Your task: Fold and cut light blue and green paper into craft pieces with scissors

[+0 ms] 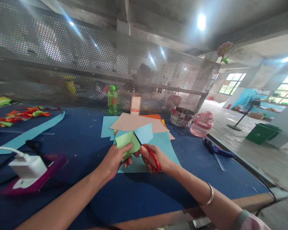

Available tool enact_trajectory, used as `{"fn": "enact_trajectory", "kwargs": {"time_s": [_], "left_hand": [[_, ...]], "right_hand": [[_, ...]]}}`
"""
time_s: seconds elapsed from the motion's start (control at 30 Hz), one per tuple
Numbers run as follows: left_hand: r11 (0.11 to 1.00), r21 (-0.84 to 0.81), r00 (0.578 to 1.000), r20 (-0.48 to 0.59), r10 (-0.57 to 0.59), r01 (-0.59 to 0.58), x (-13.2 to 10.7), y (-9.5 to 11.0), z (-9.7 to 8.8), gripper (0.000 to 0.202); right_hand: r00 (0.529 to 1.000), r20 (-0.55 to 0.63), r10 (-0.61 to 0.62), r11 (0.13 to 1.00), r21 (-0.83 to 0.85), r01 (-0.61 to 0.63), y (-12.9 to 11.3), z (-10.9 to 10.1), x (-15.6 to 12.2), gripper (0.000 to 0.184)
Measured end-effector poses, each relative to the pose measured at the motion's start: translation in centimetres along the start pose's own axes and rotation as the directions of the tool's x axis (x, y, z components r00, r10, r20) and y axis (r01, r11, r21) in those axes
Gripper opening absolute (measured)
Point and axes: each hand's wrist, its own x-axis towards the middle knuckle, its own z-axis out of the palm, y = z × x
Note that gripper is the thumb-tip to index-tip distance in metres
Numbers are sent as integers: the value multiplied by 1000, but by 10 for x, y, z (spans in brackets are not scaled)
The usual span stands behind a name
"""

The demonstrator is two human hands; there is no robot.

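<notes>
The left hand (pixel 114 159) pinched flimsy-looking green paper (pixel 127 143) near its edge as the right hand (pixel 153 156) gripped red-handled scissors (pixel 156 164) over a blue worktop (pixel 194 188).

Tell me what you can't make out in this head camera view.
Head view:
- Blades of the red-handled scissors: hidden by the light green paper and right hand.
- Magenta flat object: partly covered by the white plug charger, blurred.
- Shapes behind the grey perforated metal screen: blurred by its holes.

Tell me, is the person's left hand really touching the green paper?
Touching. The head view shows the left hand gripping the green paper, with its fingers lying directly on the sheet.
</notes>
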Motion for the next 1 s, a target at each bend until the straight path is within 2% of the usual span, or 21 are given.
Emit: {"fn": "enact_trajectory", "kwargs": {"time_s": [0.53,0.83,1.0], "left_hand": [[1000,16,999,43,15,-15,1,-6,-1,27],[1000,12,999,33,-1,0,0,-5,-1,25],[1000,15,999,31,-28,28,0,-2,0,25]], "right_hand": [[999,-38,34,999,36,-33,-5,3,1,59],[999,-32,-4,997,-79,1,-3,-2,0,52],[1000,-22,-16,997,-74,14,-5,-3,-1,54]]}}
